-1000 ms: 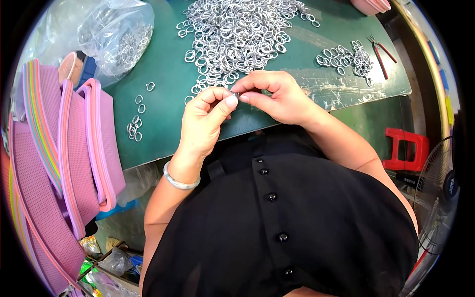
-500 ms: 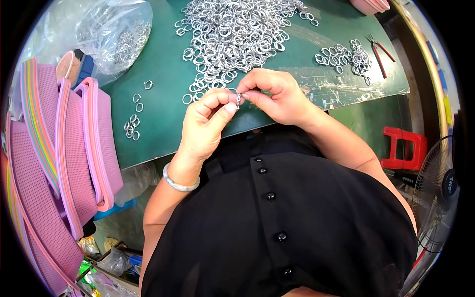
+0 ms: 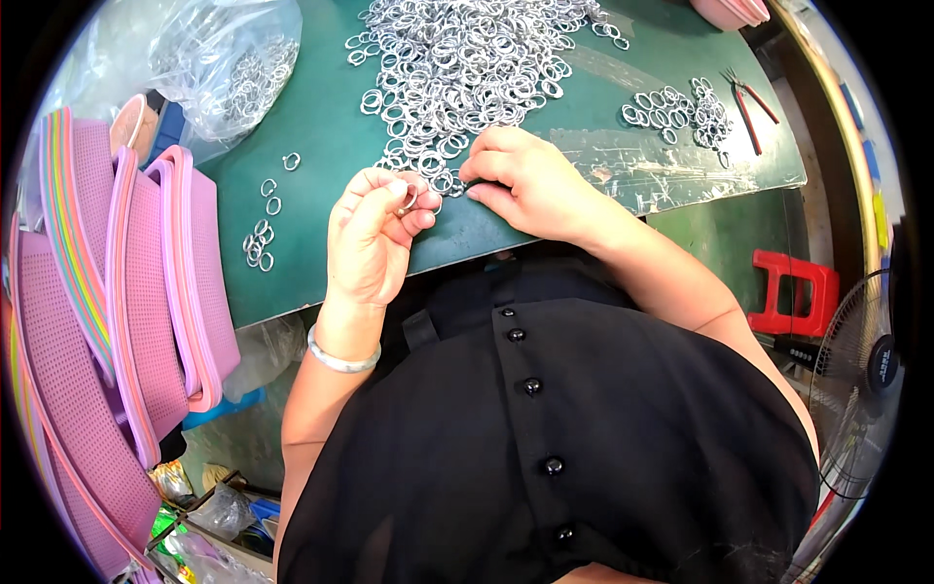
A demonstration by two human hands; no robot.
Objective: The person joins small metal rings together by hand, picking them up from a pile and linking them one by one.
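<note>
My left hand is raised over the table's near edge, thumb and fingers pinching a small silvery metal ring. My right hand rests low at the near end of a large pile of metal rings. Its thumb and forefinger are bent and a little apart beside a few rings at the pile's edge, and I see nothing held between them. The other fingers are curled and partly hidden.
The green table also bears several loose rings at left, a smaller ring cluster and red-handled pliers at right. A clear plastic bag of rings and pink baskets stand left. Right are a red stool and a fan.
My hands have parted. The left has moved left and turned, with a ring now showing in its fingers; the right has let go there and come down to the pile's near edge.
</note>
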